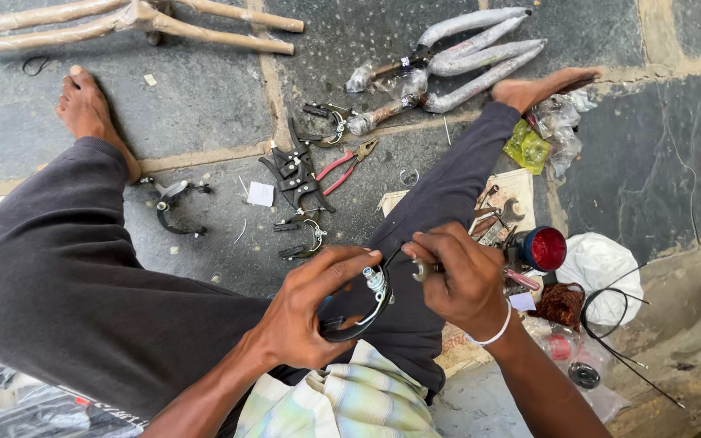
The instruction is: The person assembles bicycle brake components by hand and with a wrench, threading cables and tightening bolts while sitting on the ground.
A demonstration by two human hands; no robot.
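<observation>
My left hand [310, 312] grips a black bicycle brake caliper [364, 308] above my lap, its silver bolt pointing up. My right hand [464, 276] holds a small metal tool [423, 269] against that bolt; a red-handled tool [521, 279] pokes out past the fingers. Both hands hover over my dark trouser leg [440, 195]. My bare feet [87, 105] rest on the stone floor.
More brake calipers [295, 172] and red-handled pliers [342, 168] lie on the floor between my legs. Wrapped bicycle forks [464, 57] and frame tubes [123, 24] lie farther off. At right sit a cardboard sheet with spanners [501, 215], a red reflector [547, 248], cables [610, 324] and plastic bags [602, 264].
</observation>
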